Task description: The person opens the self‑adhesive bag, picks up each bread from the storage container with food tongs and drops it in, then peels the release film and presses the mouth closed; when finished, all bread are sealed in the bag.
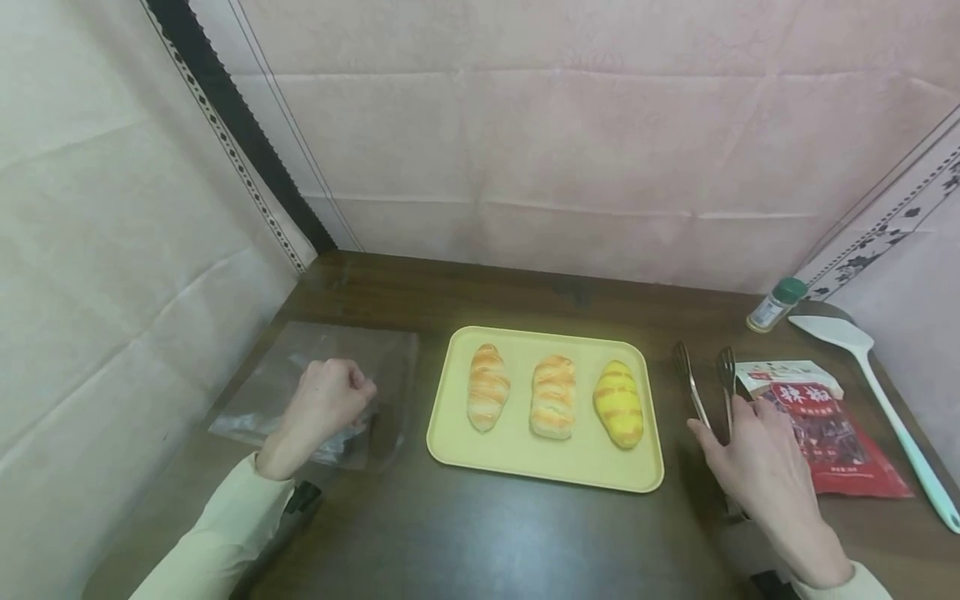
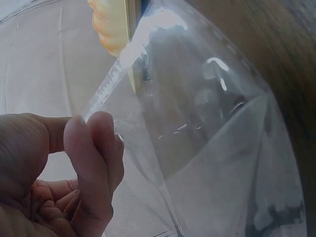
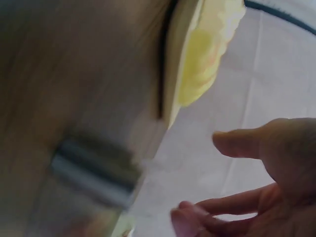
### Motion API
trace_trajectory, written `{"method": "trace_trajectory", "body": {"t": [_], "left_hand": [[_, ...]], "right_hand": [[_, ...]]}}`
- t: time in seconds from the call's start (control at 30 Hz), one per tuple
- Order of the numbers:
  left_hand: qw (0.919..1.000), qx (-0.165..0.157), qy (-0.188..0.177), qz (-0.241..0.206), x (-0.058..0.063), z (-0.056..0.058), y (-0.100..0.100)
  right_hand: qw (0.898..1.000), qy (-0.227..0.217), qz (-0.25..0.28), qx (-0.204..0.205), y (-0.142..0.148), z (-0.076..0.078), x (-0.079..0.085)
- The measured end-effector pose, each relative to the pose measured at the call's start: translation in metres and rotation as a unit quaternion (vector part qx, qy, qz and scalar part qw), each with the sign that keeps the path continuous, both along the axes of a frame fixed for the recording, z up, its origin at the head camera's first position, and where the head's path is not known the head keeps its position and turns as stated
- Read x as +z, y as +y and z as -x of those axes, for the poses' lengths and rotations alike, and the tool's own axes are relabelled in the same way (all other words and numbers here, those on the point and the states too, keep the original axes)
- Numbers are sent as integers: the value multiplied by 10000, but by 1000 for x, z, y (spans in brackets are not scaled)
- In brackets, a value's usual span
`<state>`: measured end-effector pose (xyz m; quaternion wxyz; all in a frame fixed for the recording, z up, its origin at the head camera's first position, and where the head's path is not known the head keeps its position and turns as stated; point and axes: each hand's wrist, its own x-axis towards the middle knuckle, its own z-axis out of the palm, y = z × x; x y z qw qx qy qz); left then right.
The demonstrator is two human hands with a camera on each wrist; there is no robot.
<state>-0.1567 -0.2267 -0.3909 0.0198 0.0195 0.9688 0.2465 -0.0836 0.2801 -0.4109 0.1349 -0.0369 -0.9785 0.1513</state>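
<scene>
My left hand (image 1: 324, 400) pinches the edge of a clear plastic bag (image 1: 393, 358) between thumb and fingertips; the left wrist view shows the bag (image 2: 212, 138) hanging from the pinch. At the right, my right hand (image 1: 761, 458) hovers over metal tongs (image 1: 697, 390), thumb and fingers spread apart. The tongs' rear end is partly covered by the hand in the head view, and looks blurred in the right wrist view. Between the hands, a pale yellow tray (image 1: 517, 468) carries an elongated bread roll (image 1: 487, 387), a second roll (image 1: 553, 396) and a yellow one (image 1: 618, 404).
A red food packet (image 1: 843, 450) lies just beyond my right hand. Farther right is a white and mint-green spatula (image 1: 892, 404), with a green-capped jar (image 1: 776, 306) tipped near the back corner. Cloth walls (image 1: 510, 167) rise behind and beside the dark table (image 1: 480, 542).
</scene>
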Motion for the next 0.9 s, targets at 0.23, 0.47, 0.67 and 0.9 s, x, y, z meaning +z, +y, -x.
{"method": "trace_trajectory", "body": {"t": [0.23,0.47,0.67,0.9], "left_hand": [[9999,4,-99,72,-1,0,1],[10000,-24,-10,95,-2,0,1],[9999,-36,41,92,-2,2,2],[9998,-61,156,136,-4,3,2]], "right_hand": [[9971,-748,-117,-64,19,10,-10],[9844,-1760,77,-1,32,22,-11],[9782,-2051,287,-167,33,27,-12],[9755,-2143,416,-271,35,25,-8]]}}
